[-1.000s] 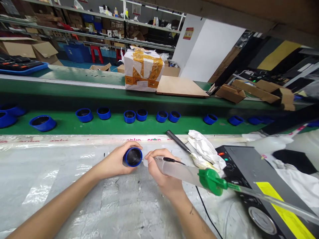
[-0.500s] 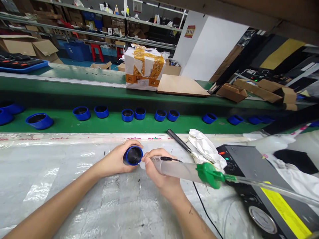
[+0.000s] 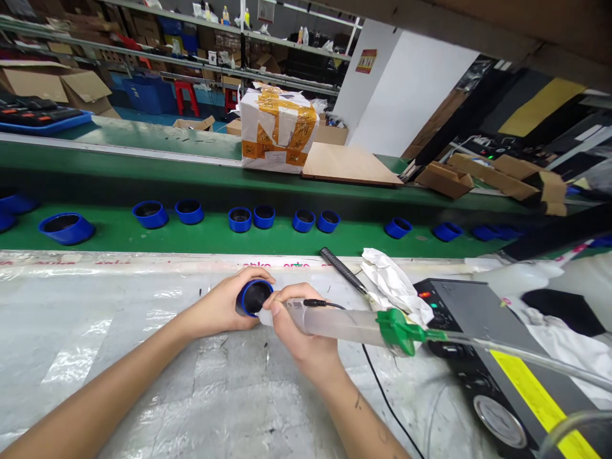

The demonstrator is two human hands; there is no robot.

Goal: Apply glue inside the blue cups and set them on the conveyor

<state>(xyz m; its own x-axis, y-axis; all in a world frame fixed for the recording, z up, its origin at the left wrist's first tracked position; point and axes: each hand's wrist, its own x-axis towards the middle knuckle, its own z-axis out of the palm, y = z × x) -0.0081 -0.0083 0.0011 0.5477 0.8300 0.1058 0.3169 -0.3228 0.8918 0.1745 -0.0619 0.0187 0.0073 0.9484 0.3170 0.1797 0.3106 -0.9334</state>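
My left hand (image 3: 228, 301) is wrapped round a blue-rimmed black cup (image 3: 257, 296), its open mouth tilted toward me. In my right hand (image 3: 303, 328) is a translucent glue dispensing syringe (image 3: 347, 325), held like a pen. The syringe's tip end reaches the cup's near rim; whether it touches inside cannot be made out. A green cap (image 3: 399, 331) closes the syringe's back end, with a clear air hose (image 3: 516, 352) running from it to the right. A black cable with a plug (image 3: 315, 303) lies along the barrel.
Several similar blue cups (image 3: 240, 219) stand on a green conveyor belt (image 3: 210, 240) beyond the plastic-covered bench (image 3: 157, 363). At right sits a dispenser box (image 3: 459, 306) with lit indicators. Near it lie a black-handled tool (image 3: 342, 268) and crumpled white tissue (image 3: 394, 280). A taped carton (image 3: 277, 131) stands behind.
The syringe and my right hand have shifted slightly left, the tip moving farther over the cup's rim. The cups on the belt have moved a little left. My left hand keeps its hold.
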